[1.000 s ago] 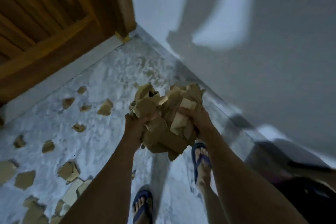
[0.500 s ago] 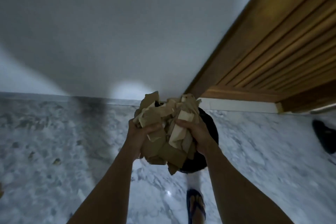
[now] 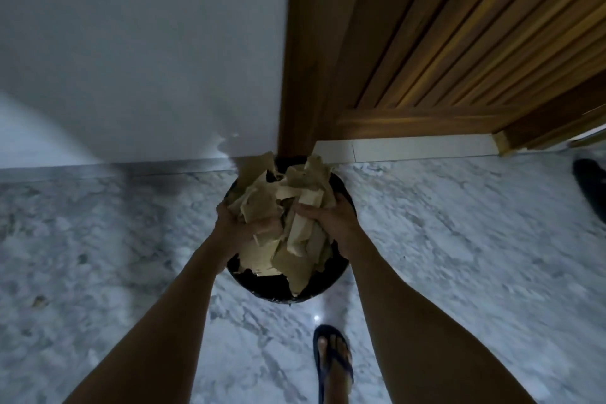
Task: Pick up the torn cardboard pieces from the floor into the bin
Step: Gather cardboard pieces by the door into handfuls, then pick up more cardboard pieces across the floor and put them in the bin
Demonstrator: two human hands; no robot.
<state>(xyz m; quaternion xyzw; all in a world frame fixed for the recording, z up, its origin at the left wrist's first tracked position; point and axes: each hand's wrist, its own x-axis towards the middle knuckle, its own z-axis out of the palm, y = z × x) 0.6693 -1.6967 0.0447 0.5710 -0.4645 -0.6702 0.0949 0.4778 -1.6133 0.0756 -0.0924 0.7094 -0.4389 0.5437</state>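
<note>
Load: a bulky bundle of torn brown cardboard pieces (image 3: 284, 223), jagged-edged and loosely stacked, pressed between both hands.
Left hand (image 3: 234, 223): cupped against the bundle's left flank, fingers curled into the scraps.
Right hand (image 3: 331, 220): clamped on the right flank, thumb laid over a pale strip; the two hands squeeze toward each other with the cardboard between them.
Receptacle: a round black bin (image 3: 278, 285) standing on the floor against the base of the white wall (image 3: 147, 59), beside the brown wooden door frame (image 3: 296, 75).
Change: a second ago the bundle was carried over scattered scraps with the bin out of sight; half a second ago the bin lay just behind it; now the bundle hangs directly above the bin's mouth, its lowest piece overlapping the near rim.
Meaning: the carry appears finished and release is the likely next step; overhanging edges may spill outside.
Floor: grey-white marbled floor (image 3: 459, 256); one small speck, possibly a stray scrap, at far left.
Foot: a blue flip-flop (image 3: 333, 367) planted just short of the bin.
</note>
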